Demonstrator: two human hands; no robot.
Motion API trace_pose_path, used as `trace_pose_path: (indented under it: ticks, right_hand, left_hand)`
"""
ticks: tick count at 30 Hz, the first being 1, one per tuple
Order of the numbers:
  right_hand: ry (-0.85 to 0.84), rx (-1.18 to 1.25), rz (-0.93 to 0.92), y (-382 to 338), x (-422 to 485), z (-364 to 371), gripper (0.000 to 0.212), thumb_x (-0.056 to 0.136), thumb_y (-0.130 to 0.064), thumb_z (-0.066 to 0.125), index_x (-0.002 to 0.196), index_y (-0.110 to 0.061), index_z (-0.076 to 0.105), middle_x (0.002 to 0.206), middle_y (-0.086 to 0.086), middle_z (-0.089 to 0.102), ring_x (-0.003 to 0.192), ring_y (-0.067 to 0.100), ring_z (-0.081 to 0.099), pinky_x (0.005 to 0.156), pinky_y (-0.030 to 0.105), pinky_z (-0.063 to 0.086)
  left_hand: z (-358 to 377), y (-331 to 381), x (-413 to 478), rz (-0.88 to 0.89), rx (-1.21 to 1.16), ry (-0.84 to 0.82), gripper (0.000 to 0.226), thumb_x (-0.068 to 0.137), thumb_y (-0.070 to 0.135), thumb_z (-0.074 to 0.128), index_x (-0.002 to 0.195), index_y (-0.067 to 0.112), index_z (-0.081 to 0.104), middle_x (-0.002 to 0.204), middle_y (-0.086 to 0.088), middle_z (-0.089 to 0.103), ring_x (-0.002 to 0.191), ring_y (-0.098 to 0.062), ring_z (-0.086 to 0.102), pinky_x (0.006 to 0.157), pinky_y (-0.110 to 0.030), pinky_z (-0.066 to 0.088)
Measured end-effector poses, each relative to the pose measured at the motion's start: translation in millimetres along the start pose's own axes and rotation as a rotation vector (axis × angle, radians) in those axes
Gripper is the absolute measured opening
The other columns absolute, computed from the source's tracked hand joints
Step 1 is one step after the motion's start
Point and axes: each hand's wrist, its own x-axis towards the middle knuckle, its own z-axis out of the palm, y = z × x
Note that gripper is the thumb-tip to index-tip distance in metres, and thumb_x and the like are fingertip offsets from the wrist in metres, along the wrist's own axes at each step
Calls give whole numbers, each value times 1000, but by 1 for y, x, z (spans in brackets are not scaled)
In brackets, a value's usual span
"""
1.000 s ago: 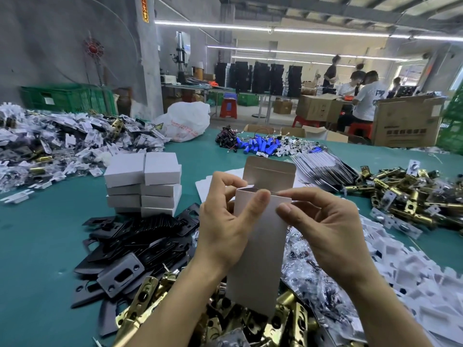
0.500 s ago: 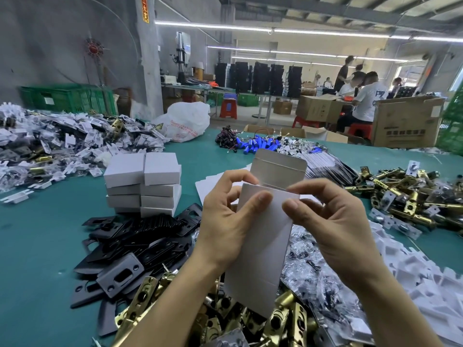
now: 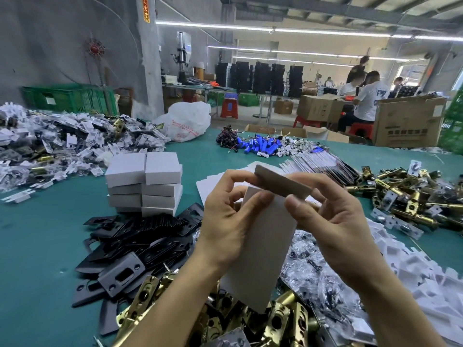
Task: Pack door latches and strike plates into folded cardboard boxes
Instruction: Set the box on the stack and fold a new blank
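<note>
The trouble I expect starts on the left: my left hand (image 3: pixel 225 221) squeezes the cardboard box (image 3: pixel 263 249) near its top, and too hard a thumb would flatten the sleeve, leaving the flap (image 3: pixel 280 184) no mouth to enter. At twelve o'clock on the box that flap is bent toward me. If my right hand (image 3: pixel 333 221) drives it down crooked, I judge its edge will catch on the wall and crumple. I cannot tell whether the bottom end is shut; if it is not, parts would drop through.

My left hand grips the box's upper left edge, thumb across the front face, fingers curled behind. The box stands nearly upright between both hands, its foot over the brass latches (image 3: pixel 275 326) at six o'clock, with the black strike plates (image 3: pixel 140 241) at eight o'clock and the finished boxes (image 3: pixel 144 181) at ten. My right hand pinches the flap, fingers arched over its top, thumb in front.
</note>
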Motion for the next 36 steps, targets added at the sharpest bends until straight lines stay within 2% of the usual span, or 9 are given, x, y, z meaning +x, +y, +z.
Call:
trace_pose_path:
  ticks: [2, 4, 8, 13, 18, 22, 26, 30, 36]
  right_hand:
    - [-2, -24, 12, -3, -1, 0, 14, 82, -36, 68, 92, -26, 71, 91, 4, 70, 78, 20, 67, 76, 59, 53]
    - [-3, -44, 20, -7, -2, -1, 21, 80, -46, 67, 87, -26, 71, 91, 10, 71, 79, 32, 66, 72, 60, 52]
    - [6, -57, 51, -11, 0, -1, 11, 84, -32, 70, 87, -22, 72, 85, 12, 72, 77, 20, 67, 74, 57, 53]
    - [47, -34, 97, -11, 1, -3, 12, 78, -25, 68, 87, -22, 76, 87, 16, 74, 78, 25, 67, 77, 62, 52]
    - [120, -53, 98, -6, 1, -2, 21, 82, -5, 75, 85, -26, 76, 83, 9, 75, 73, 18, 70, 70, 43, 54]
    - [161, 3, 116, -7, 1, -2, 18, 81, -6, 72, 81, -24, 76, 79, 11, 74, 68, 18, 68, 60, 34, 54]
    - [141, 5, 114, -6, 1, -2, 10, 76, -11, 72, 82, -19, 77, 70, 7, 73, 65, 14, 67, 59, 27, 54]
    - [121, -34, 93, -7, 1, -2, 11, 77, -16, 72, 85, -21, 77, 70, 5, 73, 66, 12, 69, 61, 28, 56]
    - [198, -135, 47, -3, 1, 0, 15, 85, -4, 71, 83, -18, 77, 71, 5, 73, 66, 16, 70, 61, 33, 56]
  left_hand:
    - [0, 1, -1, -20, -46, -42, 26, 77, 36, 74, 96, 42, 57, 82, -11, 76, 65, -20, 70, 55, -33, 57]
    - [1, 1, -2, -35, -64, -62, 32, 73, 40, 74, 97, 43, 54, 84, -9, 76, 65, -20, 70, 55, -32, 58]
    - [1, 0, -2, -25, -48, -52, 28, 75, 37, 73, 97, 38, 55, 84, -9, 75, 64, -16, 69, 53, -26, 54]
    - [2, -2, -1, -23, -19, -50, 24, 77, 36, 73, 96, 38, 58, 85, -8, 75, 64, -15, 70, 54, -25, 53]
    - [0, -6, 0, -24, 29, -47, 31, 77, 40, 77, 101, 41, 58, 90, -8, 76, 68, -19, 71, 58, -33, 57]
    - [0, -6, -1, -22, 38, -70, 38, 75, 50, 80, 106, 43, 58, 94, -7, 76, 72, -19, 72, 60, -32, 58]
    - [0, -10, -1, -25, 51, -62, 33, 77, 44, 75, 106, 44, 58, 89, -6, 76, 69, -17, 70, 58, -33, 57]
    - [0, -11, -2, -10, 56, -68, 36, 77, 49, 77, 108, 43, 58, 85, -4, 75, 68, -15, 69, 56, -30, 55]
    - [2, -16, -3, 8, 46, -79, 47, 77, 60, 73, 115, 40, 56, 87, -5, 74, 68, -13, 67, 57, -29, 53]
